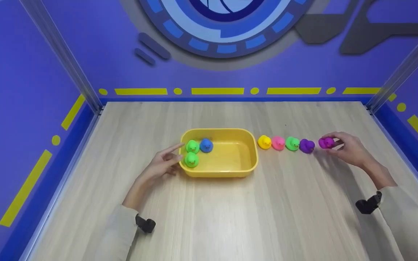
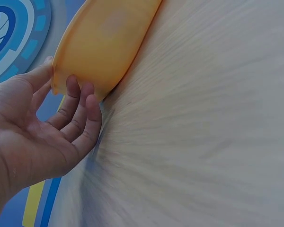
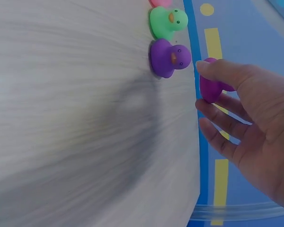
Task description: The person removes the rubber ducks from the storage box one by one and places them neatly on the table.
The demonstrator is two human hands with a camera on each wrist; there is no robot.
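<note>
My right hand [image 1: 350, 148] pinches a magenta-purple rubber duck [image 1: 326, 143] between thumb and fingers, just right of the row. In the right wrist view the held duck [image 3: 209, 85] is partly covered by the thumb. Closest to it stands a darker purple duck [image 1: 307, 146]; leftward follow a green duck [image 1: 292, 144], a pink duck [image 1: 278, 143] and a yellow duck [image 1: 264, 142]. At the left end of the yellow basin [image 1: 218, 174], my left hand [image 1: 160, 165] rests thumb and forefinger on the rim, other fingers loosely bent beside the outer wall.
Inside the basin, two green ducks [image 1: 191, 159] and a blue duck [image 1: 206, 145] sit at the left. The wooden table [image 1: 230, 217] is bounded by blue printed panels [image 1: 212, 78] at the back and sides. Black wrist cameras [image 1: 368, 203] sit by both sleeves.
</note>
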